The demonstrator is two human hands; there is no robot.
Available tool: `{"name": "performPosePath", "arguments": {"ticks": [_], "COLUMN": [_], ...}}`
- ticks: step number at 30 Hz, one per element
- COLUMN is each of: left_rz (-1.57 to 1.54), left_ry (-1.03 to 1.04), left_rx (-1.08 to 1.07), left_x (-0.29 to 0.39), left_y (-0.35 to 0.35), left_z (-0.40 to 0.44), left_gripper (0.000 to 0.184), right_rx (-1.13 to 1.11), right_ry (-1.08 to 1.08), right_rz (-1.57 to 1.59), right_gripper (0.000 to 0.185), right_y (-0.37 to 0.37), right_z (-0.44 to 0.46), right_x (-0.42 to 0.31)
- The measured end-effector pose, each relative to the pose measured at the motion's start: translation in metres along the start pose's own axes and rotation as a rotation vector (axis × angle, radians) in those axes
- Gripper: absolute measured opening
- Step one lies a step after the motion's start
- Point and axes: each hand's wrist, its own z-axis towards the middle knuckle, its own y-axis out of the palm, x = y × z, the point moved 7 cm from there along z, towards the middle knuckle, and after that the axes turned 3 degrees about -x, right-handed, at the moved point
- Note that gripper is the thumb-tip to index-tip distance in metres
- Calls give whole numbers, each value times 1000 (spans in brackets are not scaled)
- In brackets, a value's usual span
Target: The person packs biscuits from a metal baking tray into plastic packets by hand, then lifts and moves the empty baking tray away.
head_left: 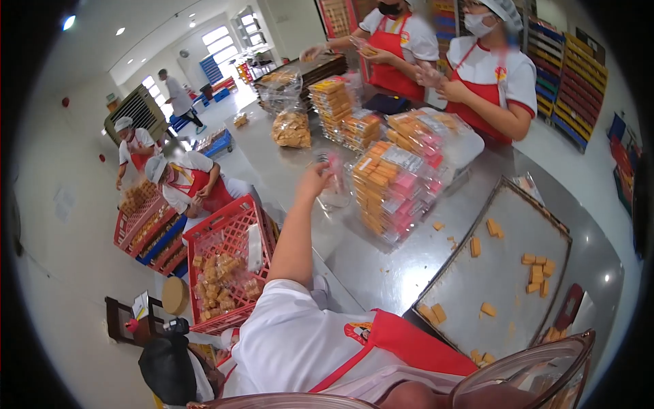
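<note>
Left arm is stretched out long from the white sleeve, elbow nearly straight, forearm running away over the near edge of the metal table [371, 273]; left hand [313, 183] is at the far end, back of hand roughly toward camera. Fingers look bent, only slightly apart, at a clear plastic packet [335, 191] with pink on it; blurred, so cannot tell if they grip it or just touch. Right hand is out of frame, finger state cannot be told. Packet lies on the table just left of a tall stack of clear packs [373, 180] filled with tan biscuit pieces, pink labels on one side. Farther back: a second stack of packs [330, 102], and beside it a large clear bag [291, 129] full of tan pieces, standing on the table. White tray [475, 144] carries more filled packs. Right side, a big shallow metal tray [504, 276] holds scattered loose biscuit pieces, some in a small cluster. Left of the arm, a red mesh crate [223, 319] holds small clear bags of tan pieces, heaped toward its near end, plus a white item. Two co-workers in red aprons stand across the table, hands at clear packets.
</note>
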Motion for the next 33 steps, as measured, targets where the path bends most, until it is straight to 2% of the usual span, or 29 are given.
{"name": "performPosePath", "arguments": {"ticks": [1, 4, 8, 10, 13, 16, 19, 22, 25, 26, 28, 29, 31, 33], "left_rz": [42, 320, 456, 487, 541, 763, 761, 176, -121, -65, 47, 4, -84, 32], "left_ry": [-50, -112, -137, -147, -97, 75, 312, 95, 72, 111, 196, 150, 63, 106], "left_rx": [-1, 7, 32, 28, 51, 161, 265, -38, -169, -121, -23, -1, 40, 133], "left_x": [15, 37, 42, 37, 47, 73, 77, 46, 38, 40, 45, 42, 36, 20], "left_y": [-5, -16, -21, -20, -16, -13, -9, 0, 4, 3, 1, 2, 4, 7], "left_z": [-11, -18, -11, -7, -15, -26, -20, 5, 18, 20, 24, 25, 29, 41], "left_gripper": [34, 31, 32, 33, 33, 32, 31, 35, 35, 32, 28, 28, 28, 28], "right_rx": [-17, -86, -129, -87, -139, -214, -219, -230, -233, -230, -249, -257, -219, -183], "right_ry": [3, 6, -34, -84, -121, -156, -145, -178, -142, -113, -224, -281, -251, -190], "right_rz": [12, 70, 83, -26, -47, 24, 54, 51, 18, 5, -5, -9, 12, 39], "right_gripper": [57, 57, 59, 61, 63, 64, 64, 64, 62, 62, 58, 56, 57, 58], "right_y": [-5, 2, 6, -1, 2, 7, 4, 8, 8, 7, 6, 4, 18, 22], "right_z": [4, 8, 2, 10, 10, 8, 10, 9, 11, 11, 16, 18, 7, 2], "right_x": [6, 14, 8, 18, 14, 8, 10, 12, 11, 12, 14, 15, -3, -11]}}
